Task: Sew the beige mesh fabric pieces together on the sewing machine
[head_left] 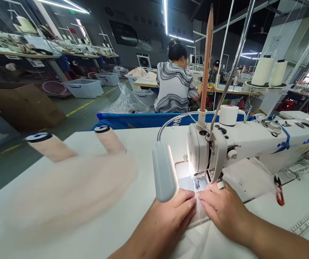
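My left hand [170, 217] and my right hand [223, 208] lie side by side on a thin white fabric piece [200, 216] just in front of the needle area [199, 181] of a white JUKI sewing machine [251, 144]. Fingers of both hands are curled together and press the fabric flat on the machine bed. A grey lamp head [164, 172] on a flexible arm hangs just above my left hand. A pale pink sheer fabric [70, 194] lies blurred on the table to the left.
Red thread snips [278, 189] lie right of the machine. Two thread cones [269, 72] stand behind it. A blue bin edge [143, 118] runs along the table's far side. A person in a striped top [174, 86] sits ahead with their back turned. White tubs [84, 88] stand on the floor.
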`<state>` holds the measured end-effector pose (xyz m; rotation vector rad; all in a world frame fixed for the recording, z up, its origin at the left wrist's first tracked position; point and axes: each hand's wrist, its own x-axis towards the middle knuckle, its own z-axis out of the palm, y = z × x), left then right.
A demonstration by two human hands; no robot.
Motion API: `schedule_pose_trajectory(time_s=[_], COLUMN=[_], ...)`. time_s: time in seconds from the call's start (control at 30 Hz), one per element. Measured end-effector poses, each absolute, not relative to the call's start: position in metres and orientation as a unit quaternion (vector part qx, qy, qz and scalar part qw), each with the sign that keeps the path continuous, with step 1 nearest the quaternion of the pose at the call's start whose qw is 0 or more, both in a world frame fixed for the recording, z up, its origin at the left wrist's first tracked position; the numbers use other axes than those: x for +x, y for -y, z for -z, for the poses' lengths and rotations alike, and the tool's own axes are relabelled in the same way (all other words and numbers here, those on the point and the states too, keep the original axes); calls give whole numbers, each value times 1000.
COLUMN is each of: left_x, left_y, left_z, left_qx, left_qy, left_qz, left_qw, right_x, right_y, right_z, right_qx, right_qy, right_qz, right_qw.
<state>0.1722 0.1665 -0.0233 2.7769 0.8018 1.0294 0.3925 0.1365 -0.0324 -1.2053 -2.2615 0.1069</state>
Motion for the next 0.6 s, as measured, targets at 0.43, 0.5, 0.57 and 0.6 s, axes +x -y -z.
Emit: schedule_pose_trajectory(time_s=[0.43,0.5,0.57,0.6], left_x=[168,170,171,171], left_y=[-184,-185,-184,-184], left_z=[51,49,44,41], left_qx=[901,901,899,900], left_qy=[-256,-258,-258,-257], left_qz=[-349,-347,-353,-352], left_qw=[34,22,4,-5], right_x=[393,393,393,393], right_y=[-140,-140,-141,-141], right_z=[38,38,39,39], right_qx=[-506,-508,-510,-510], right_qy=[829,828,827,826], right_qz=[49,46,43,42], right_qw=[235,233,233,236])
